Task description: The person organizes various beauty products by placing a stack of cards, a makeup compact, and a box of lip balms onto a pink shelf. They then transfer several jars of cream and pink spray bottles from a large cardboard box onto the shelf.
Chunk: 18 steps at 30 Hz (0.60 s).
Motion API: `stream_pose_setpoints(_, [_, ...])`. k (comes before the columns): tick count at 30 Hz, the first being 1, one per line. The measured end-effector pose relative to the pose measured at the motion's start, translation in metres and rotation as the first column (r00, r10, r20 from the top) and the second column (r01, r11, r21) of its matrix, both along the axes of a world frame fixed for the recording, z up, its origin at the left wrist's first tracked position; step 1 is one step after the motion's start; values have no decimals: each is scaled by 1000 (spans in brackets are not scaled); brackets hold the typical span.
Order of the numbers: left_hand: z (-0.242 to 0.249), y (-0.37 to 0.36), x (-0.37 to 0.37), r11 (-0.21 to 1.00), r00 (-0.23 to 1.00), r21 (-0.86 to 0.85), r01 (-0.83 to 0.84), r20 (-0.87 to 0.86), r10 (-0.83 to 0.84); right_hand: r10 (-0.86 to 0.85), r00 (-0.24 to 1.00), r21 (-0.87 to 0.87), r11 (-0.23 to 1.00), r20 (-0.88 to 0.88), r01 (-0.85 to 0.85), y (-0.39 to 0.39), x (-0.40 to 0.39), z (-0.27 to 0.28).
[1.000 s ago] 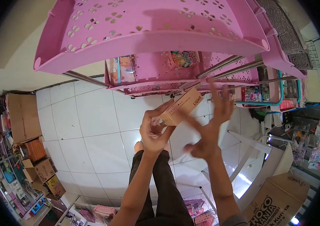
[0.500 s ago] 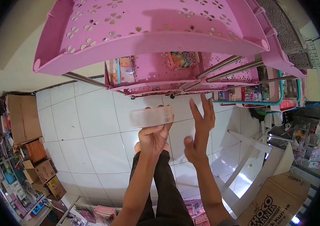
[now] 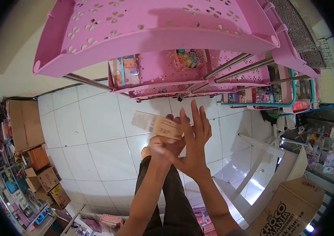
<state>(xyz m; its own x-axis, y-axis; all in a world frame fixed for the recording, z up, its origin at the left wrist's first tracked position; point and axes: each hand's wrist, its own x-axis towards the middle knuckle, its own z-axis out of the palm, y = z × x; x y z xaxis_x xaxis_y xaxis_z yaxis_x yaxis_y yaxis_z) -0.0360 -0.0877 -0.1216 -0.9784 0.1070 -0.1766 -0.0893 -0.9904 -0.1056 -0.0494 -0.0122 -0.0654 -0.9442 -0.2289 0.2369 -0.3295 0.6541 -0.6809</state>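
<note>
A small flat box (image 3: 163, 126), pale at its left end and tan with printed text and a barcode toward the right, is gripped in my left hand (image 3: 166, 144). The box tilts down to the right, over the tiled floor. My right hand (image 3: 196, 145) is spread beside the box's right end, its fingers pointing up and its thumb reaching toward my left wrist. Part of my left hand is hidden behind the box and my right hand.
Ahead stands a pink shelf rack (image 3: 155, 41) holding a container of colourful round items (image 3: 190, 59) and flat packets (image 3: 124, 70). Cardboard boxes (image 3: 25, 124) line the left. A white frame (image 3: 249, 177) and a printed carton (image 3: 287, 208) stand at the right.
The box has turned in my left hand and shows a printed, tan face. My right hand has moved left, close to the box and my left hand.
</note>
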Motion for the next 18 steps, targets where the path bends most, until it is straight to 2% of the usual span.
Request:
stream_pose_setpoints(1, [-5,-1,6,998,998,37,44,45,-46,-1,1000,1,1000,2,1,1,-2,-1])
stream_pose_setpoints(3, [-7,-1,10,993,991,78,93,88,-100,119,993,-29,992,-5,-119,3,-6,-1])
stream_pose_setpoints(4, [-2,-2,9,990,980,-83,117,172,-102,117,993,-30,993,-7,-117,2,-8,-2])
stream_pose_setpoints(5, [2,-3,7,959,963,-241,150,254,-87,125,991,-103,986,-44,-129,0,-9,-4])
stream_pose_setpoints(6, [5,-6,5,958,964,-244,149,253,-85,133,988,-175,974,-81,-145,-1,-10,-5])
stream_pose_setpoints(7, [9,-12,2,922,985,-373,104,169,-42,132,988,-176,974,-82,-145,1,-14,-2])
stream_pose_setpoints(8, [10,-18,1,870,997,-491,51,82,-12,194,979,-137,970,-57,-200,6,-18,3])
stream_pose_setpoints(9, [10,-26,2,870,996,-490,53,83,-14,253,967,-98,962,-29,-255,8,-20,8])
stream_pose_setpoints(10, [9,-36,4,696,996,-714,74,23,-82,251,968,-96,963,-28,-253,9,-20,13])
stream_pose_setpoints(11, [8,-42,5,466,987,-882,63,-15,-161,264,963,-165,953,53,-253,9,-20,17])
stream_pose_setpoints(12, [7,-45,6,467,987,-882,65,-13,-161,282,950,-235,940,131,-247,8,-20,18])
stream_pose_setpoints(13, [6,-47,5,507,987,-859,75,-7,-158,284,950,-236,940,132,-248,5,-18,19])
stream_pose_setpoints(14, [5,-49,3,544,988,-835,85,-2,-157,266,964,-89,959,-32,-268,0,-14,19])
stream_pose_setpoints(15, [16,-42,-2,714,996,-697,67,2,-91,264,944,61,965,-197,-257,-4,-10,20])
stream_pose_setpoints(16, [17,-35,-3,713,996,-698,66,1,-92,263,944,60,965,-199,-256,-5,-5,22])
stream_pose_setpoints(18, [15,-26,-5,922,973,-345,-177,-200,113,212,970,237,955,-116,-180,-7,8,28])
